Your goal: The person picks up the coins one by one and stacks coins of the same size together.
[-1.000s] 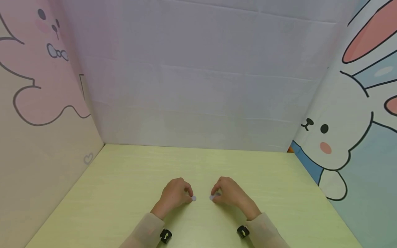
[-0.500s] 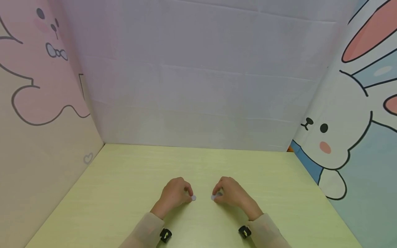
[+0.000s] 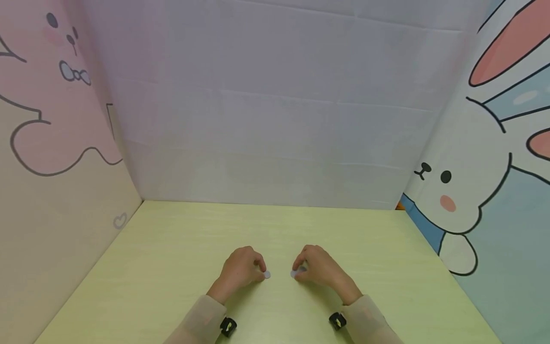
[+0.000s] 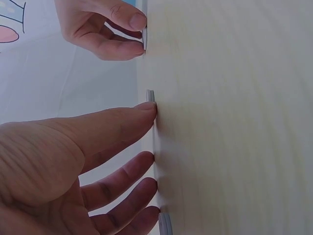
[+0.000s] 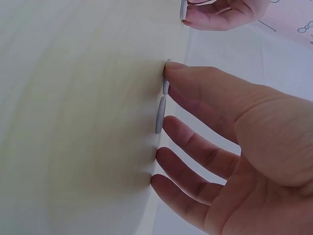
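My left hand (image 3: 239, 269) pinches a small round pale grey disc (image 3: 267, 274) at the middle front of the table. In the left wrist view this disc (image 4: 150, 95) is seen edge-on beside the thumb, against the tabletop. A second disc (image 4: 165, 224) lies by the little finger, hidden in the head view. My right hand (image 3: 320, 267) pinches a similar disc (image 3: 293, 274), facing the left one across a short gap. Just behind it, under the right fingers, another disc (image 5: 160, 115) lies flat with its end close to the pinched one.
The pale yellow-green table (image 3: 206, 229) runs back to a white sheet wall (image 3: 275, 119). Printed side panels stand at the left (image 3: 64, 200) and right (image 3: 507, 229). Dark bands (image 3: 228, 327) sit at both sleeve cuffs.
Between the frames the right hand shifts slightly right, then back again. The left hand keeps its pinch in nearly the same place. The view has turned a little.
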### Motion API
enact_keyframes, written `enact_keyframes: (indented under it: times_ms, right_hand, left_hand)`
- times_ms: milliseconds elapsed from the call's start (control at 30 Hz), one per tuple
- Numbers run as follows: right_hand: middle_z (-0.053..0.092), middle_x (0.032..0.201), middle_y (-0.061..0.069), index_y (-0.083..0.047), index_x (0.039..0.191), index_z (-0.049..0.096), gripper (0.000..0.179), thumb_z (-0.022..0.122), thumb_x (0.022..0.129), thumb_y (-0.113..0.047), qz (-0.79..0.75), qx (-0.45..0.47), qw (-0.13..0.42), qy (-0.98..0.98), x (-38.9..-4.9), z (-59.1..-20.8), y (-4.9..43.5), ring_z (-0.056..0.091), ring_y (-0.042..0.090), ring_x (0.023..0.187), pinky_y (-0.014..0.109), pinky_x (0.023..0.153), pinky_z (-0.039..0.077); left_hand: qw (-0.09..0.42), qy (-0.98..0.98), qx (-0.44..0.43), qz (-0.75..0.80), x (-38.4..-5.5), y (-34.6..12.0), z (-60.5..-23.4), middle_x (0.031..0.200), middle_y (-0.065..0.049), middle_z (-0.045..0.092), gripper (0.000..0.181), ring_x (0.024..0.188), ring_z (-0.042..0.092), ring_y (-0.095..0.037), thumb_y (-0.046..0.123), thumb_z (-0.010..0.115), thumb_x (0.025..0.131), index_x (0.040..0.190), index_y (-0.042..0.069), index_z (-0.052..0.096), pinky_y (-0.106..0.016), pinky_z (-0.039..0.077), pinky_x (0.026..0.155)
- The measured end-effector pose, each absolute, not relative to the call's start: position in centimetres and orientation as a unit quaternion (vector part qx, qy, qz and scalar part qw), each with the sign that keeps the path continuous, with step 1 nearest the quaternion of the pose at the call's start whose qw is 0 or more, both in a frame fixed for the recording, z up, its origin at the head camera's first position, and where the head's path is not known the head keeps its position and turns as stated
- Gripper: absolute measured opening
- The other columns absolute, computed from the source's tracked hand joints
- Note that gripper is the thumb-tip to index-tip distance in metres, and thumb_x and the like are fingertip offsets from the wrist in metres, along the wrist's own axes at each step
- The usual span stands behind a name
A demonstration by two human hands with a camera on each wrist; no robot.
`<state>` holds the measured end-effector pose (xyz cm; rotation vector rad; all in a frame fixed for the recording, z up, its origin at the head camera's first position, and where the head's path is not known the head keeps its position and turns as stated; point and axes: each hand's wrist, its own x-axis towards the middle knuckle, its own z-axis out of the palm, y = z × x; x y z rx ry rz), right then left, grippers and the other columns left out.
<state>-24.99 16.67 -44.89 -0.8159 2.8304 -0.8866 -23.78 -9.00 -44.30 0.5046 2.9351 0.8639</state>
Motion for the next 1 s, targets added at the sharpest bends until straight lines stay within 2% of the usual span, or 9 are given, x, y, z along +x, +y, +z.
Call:
enact_keyframes:
  times_ms: [233, 533, 800, 1000]
  right_hand:
    - [0.069, 0.092, 0.001, -0.01, 0.088, 0.083, 0.007, 0.089, 0.085, -0.012, -0.29, -0.266, 0.031, 0.919, -25.0, -45.0, 16.7, 0.059, 0.02, 0.086, 0.032, 0.076, 0.046]
    - [0.069, 0.094, 0.001, -0.012, 0.089, 0.083, 0.007, 0.088, 0.085, -0.014, -0.28, -0.266, 0.028, 0.922, -24.9, -45.0, 16.6, 0.057, 0.019, 0.089, 0.034, 0.078, 0.046]
    - [0.069, 0.093, 0.0, -0.014, 0.09, 0.084, 0.008, 0.089, 0.085, -0.015, -0.27, -0.274, 0.02, 0.923, -25.1, -45.3, 16.5, 0.058, 0.02, 0.089, 0.033, 0.078, 0.045]
    - [0.067, 0.091, 0.0, -0.013, 0.09, 0.083, 0.009, 0.089, 0.084, -0.015, -0.277, -0.266, 0.019, 0.923, -25.0, -45.1, 16.3, 0.053, 0.016, 0.085, 0.032, 0.076, 0.043]
  left_hand:
    - [0.021, 0.948, 0.168, 0.271, -23.9, -9.0, -44.2, 0.094, 0.0, 0.066, 0.017, 0.089, 0.059, -0.019, 0.017, 0.094, 0.079, 0.078, 0.02, 0.078, -0.042, 0.052, 0.08]
    - [0.006, 0.945, 0.194, 0.264, -24.2, -8.5, -44.6, 0.096, -0.002, 0.068, 0.016, 0.09, 0.06, -0.022, 0.017, 0.092, 0.079, 0.091, 0.019, 0.081, -0.041, 0.051, 0.077]
    - [0.016, 0.944, 0.187, 0.271, -24.3, -7.4, -44.7, 0.098, -0.002, 0.069, 0.02, 0.09, 0.059, -0.022, 0.016, 0.093, 0.076, 0.092, 0.018, 0.083, -0.04, 0.051, 0.075]
    - [0.014, 0.944, 0.181, 0.276, -24.3, -6.5, -44.9, 0.097, -0.003, 0.069, 0.023, 0.09, 0.06, -0.021, 0.017, 0.094, 0.076, 0.096, 0.017, 0.083, -0.039, 0.052, 0.075]
